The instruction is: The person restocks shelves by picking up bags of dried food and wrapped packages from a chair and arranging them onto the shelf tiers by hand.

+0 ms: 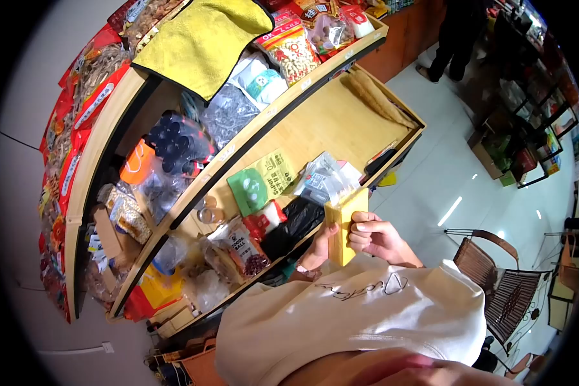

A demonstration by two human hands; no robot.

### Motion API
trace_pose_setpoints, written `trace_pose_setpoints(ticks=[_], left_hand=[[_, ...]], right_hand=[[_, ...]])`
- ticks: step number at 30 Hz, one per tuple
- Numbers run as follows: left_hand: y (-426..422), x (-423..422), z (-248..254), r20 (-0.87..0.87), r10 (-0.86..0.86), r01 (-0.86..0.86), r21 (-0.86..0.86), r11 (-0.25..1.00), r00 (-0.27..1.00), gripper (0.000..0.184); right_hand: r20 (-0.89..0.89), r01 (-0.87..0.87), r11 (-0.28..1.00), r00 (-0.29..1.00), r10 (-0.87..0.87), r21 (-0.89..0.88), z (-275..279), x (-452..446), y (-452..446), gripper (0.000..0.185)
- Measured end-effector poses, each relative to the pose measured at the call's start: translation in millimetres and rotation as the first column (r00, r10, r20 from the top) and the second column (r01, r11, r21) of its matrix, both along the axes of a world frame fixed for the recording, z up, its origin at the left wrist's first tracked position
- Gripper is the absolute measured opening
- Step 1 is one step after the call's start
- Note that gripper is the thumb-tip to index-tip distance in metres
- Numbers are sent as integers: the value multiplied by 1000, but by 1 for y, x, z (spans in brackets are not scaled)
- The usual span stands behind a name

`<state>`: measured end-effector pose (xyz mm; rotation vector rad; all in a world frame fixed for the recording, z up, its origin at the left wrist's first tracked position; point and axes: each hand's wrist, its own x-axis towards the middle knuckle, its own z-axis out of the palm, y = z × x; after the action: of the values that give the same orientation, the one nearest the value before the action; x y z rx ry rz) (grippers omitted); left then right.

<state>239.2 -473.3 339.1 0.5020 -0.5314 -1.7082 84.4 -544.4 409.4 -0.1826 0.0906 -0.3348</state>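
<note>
A flat yellow box-like pack [350,222] stands upright in front of my chest, held between both hands. My left hand [314,250] grips its left edge, thumb at the near side and the other fingers partly hidden behind it. On the right, my right hand [381,238] has its fingers curled against the pack's face. Just beyond the pack lies a clear and grey plastic packet [320,179] on the shelf board. A black plastic bag [292,226] is beside my left hand, near a green and yellow pouch [262,181].
Tiered wooden shelves [315,122] hold many snack bags, with a yellow cloth [206,45] draped over the upper tier. A cocoa ball bag [240,246] sits on the lower tier. A woven chair [505,283] stands at right; a person in dark clothes [457,38] stands farther back.
</note>
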Motion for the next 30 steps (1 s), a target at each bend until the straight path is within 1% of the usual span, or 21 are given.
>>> trace_pose_setpoints(ticks=[1, 2, 5, 6, 7, 9, 10, 13, 14, 17, 18, 19, 20, 21, 22, 23, 25, 26, 27, 30], left_hand=[[-7, 7, 1, -26, -7, 6, -33, 999, 1000, 63], [-12, 16, -13, 71, 73, -74, 18, 997, 995, 65], [-43, 36, -4, 20, 98, -97, -28, 995, 995, 66], [-51, 42, 4, 46, 119, -117, -40, 992, 992, 67], [-58, 47, 2, 45, 120, -119, -26, 993, 992, 68], [-71, 55, 9, 64, 71, -68, -50, 996, 995, 68], [-77, 61, 1, 127, 65, -59, -50, 997, 990, 68], [-84, 68, -3, 105, -21, 21, 1, 1000, 994, 66], [-89, 64, -5, 54, -16, 17, -15, 1000, 998, 62], [-102, 59, -6, 22, -30, 31, -42, 999, 999, 61], [-106, 58, -5, 23, -32, 33, -51, 998, 999, 61], [-109, 55, -4, 26, -29, 31, -69, 997, 999, 60], [-112, 53, -4, 29, -28, 30, -79, 996, 999, 60], [-116, 51, -3, 32, -22, 25, -98, 995, 999, 60], [-120, 49, -1, 39, -11, 16, -113, 993, 999, 59], [-124, 44, -4, 42, 1, 4, -121, 993, 999, 59], [-132, 40, 1, 54, 29, -23, -112, 993, 998, 58], [-137, 39, 5, 66, 43, -37, -88, 995, 997, 58], [-142, 38, 8, 79, 56, -51, -64, 997, 995, 58], [-155, 38, 20, 200, 65, -61, -28, 998, 978, 60]], right_hand=[[-29, -6, 1000, 1000, 6, -17, 5, 8, -8, 32], [-61, 6, 999, 998, -9, -41, 12, 15, -17, 35], [-180, -19, 990, 984, -6, -137, 26, 39, -46, 35], [-251, -26, 987, 968, -15, -157, 33, 46, -52, 36], [-244, -48, 990, 970, 14, -136, 36, 47, -57, 36], [-226, -90, 992, 972, 67, -93, 41, 48, -66, 36], [-249, -61, 998, 967, 53, -24, 44, 46, -66, 38], [-276, 14, 999, 961, -25, -43, 49, 27, -63, 40], [-271, 29, 1000, 962, -31, -12, 48, 20, -61, 42], [-292, -80, 994, 955, 54, -80, 35, 19, -67, 40], [-555, 22, 998, 831, -48, -55, 42, 36, -65, 36], [-372, -16, 991, 928, -35, -133, 22, 44, -71, 30], [-376, -33, 990, 927, -20, -134, 11, 41, -76, 32], [-381, -54, 989, 925, -2, -135, 14, 42, -85, 35], [-452, -63, 984, 892, -19, -166, 20, 43, -91, 35], [-363, -70, 986, 932, 11, -150, 18, 42, -97, 37], [-319, -117, 979, 946, 58, -169, 28, 31, -111, 39], [-332, -110, 983, 942, 56, -149, 27, 25, -118, 41], [-317, -122, 968, 947, 47, -220, 32, 18, -129, 41], [-277, -155, 894, 960, 37, -420, 50, -1, -153, 41]])
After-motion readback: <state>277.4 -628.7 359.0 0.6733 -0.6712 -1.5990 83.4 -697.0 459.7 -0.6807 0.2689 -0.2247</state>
